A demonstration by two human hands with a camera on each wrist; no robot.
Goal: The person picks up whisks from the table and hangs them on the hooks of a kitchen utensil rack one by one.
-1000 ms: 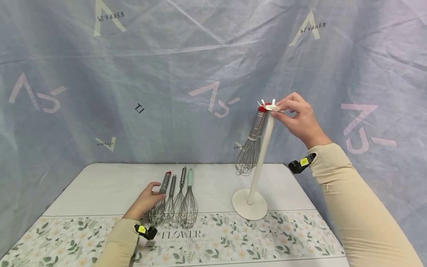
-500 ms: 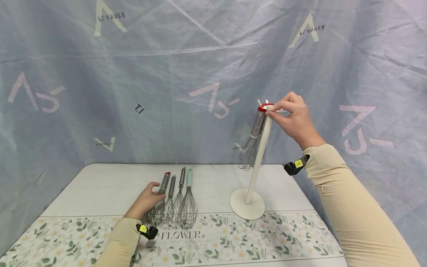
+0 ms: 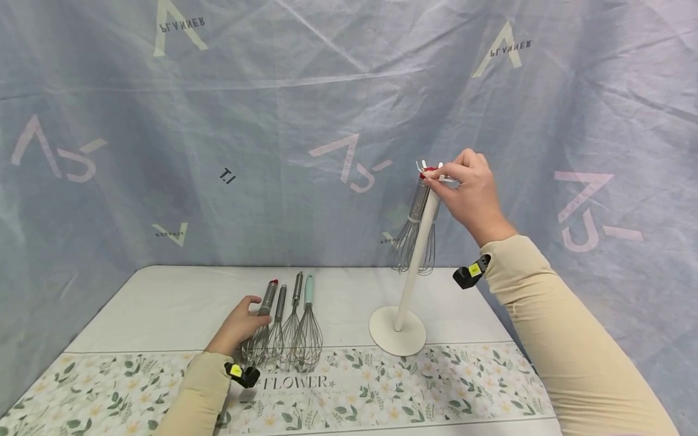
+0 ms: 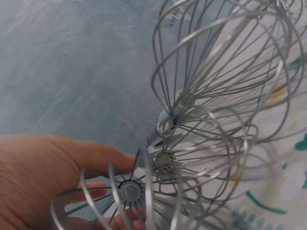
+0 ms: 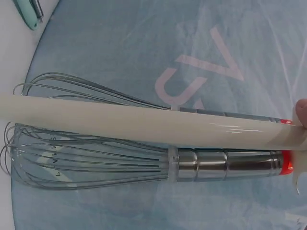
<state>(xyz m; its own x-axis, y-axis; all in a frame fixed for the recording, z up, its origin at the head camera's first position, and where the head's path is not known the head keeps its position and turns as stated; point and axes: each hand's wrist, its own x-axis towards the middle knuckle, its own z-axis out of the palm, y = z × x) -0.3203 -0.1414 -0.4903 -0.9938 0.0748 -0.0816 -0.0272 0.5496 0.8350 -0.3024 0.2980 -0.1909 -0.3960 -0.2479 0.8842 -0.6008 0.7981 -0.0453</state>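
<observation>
My left hand (image 3: 240, 326) holds a steel whisk (image 3: 269, 293) with a red handle end at its lower handle; the whisk lies on the table. Thumb and fingers close around it near the wires in the left wrist view. High on the right, my right hand (image 3: 471, 191) pinches the hooked top of a white stand (image 3: 417, 254) between thumb and fingertips. From its hooks hang two red-ended whisks, wires downward; one steel whisk (image 5: 211, 164) shows plainly in the right wrist view, the other is partly behind the pole.
Beside the left hand lie a grey-handled whisk (image 3: 280, 303), a thin metal-handled whisk (image 3: 297, 290) and a mint-handled whisk (image 3: 309, 290), wire ends toward me. The stand's round base (image 3: 382, 339) is on the white, flower-printed tablecloth (image 3: 349, 309). A blue-grey curtain (image 3: 272, 151) hangs behind.
The stand has shifted left and its hooks have turned, swinging the hanging whisks round behind the pole. My right hand has moved left with the stand's top. The left hand stays nearly still.
</observation>
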